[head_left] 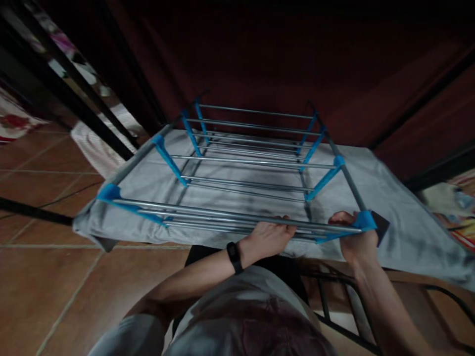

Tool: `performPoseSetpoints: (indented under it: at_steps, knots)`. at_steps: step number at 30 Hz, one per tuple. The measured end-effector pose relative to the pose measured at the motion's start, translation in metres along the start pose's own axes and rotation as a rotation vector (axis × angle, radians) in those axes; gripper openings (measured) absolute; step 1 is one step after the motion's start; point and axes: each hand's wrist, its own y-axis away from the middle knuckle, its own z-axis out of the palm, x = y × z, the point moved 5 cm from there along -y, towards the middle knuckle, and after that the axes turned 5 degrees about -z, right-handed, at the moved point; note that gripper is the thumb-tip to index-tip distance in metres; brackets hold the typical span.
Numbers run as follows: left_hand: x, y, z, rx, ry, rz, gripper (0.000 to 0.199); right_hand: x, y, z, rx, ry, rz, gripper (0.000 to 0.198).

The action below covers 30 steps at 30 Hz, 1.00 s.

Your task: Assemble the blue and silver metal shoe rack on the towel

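In left hand [270, 237] and right hand [358, 244], blue-jointed rack [245, 161]; shirt print [272, 324] unreadably dim.

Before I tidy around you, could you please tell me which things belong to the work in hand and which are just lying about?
In hand:
rack with blue brackets, left hand and right hand on it
grey cloth beneath

Seemingly lying about:
pale cloth
red-patterned cloth, far left

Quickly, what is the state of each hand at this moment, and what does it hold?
Left hand: closed, holding the slim silver metal rods at the front; how many cannot be told.
Right hand: closed around the front-right blue plastic corner bracket.
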Motion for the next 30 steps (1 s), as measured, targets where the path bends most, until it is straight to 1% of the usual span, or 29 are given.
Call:
performPoseSetpoints:
  at_steps: [4,8,13,15,19,24,27,28,30]
  knots:
    - [0.001,0.004,-0.002,0.045,-0.011,0.002,0.027,0.002,-0.001,-0.003,0.007,0.011,0.035,0.037]
    - [0.003,0.009,0.0,0.053,-0.03,0.011,0.031,0.001,-0.001,-0.006,0.016,0.051,0.014,0.034]
    - [0.004,0.016,-0.006,0.154,-0.147,0.023,0.035,0.004,-0.004,-0.011,0.036,0.065,-0.018,0.034]
    - [0.004,0.018,-0.006,0.143,-0.177,0.033,0.033,0.006,-0.004,-0.012,0.042,0.058,-0.011,0.034]
    - [0.003,0.016,-0.003,0.08,-0.169,0.055,0.024,0.005,-0.003,-0.011,0.043,0.042,-0.022,0.032]
    - [0.001,0.012,0.005,0.049,-0.14,0.06,0.025,0.007,-0.005,-0.01,0.02,0.018,-0.029,0.036]
    - [0.004,0.02,0.006,0.115,-0.156,0.064,0.034,0.005,-0.003,-0.007,0.023,-0.005,-0.023,0.037]
    - [0.007,0.025,0.004,0.156,-0.174,0.084,0.038,0.004,-0.001,-0.005,0.031,-0.006,-0.02,0.038]
    - [0.017,0.036,-0.002,0.249,-0.216,0.181,0.043,0.0,0.002,0.001,0.046,-0.003,-0.007,0.041]
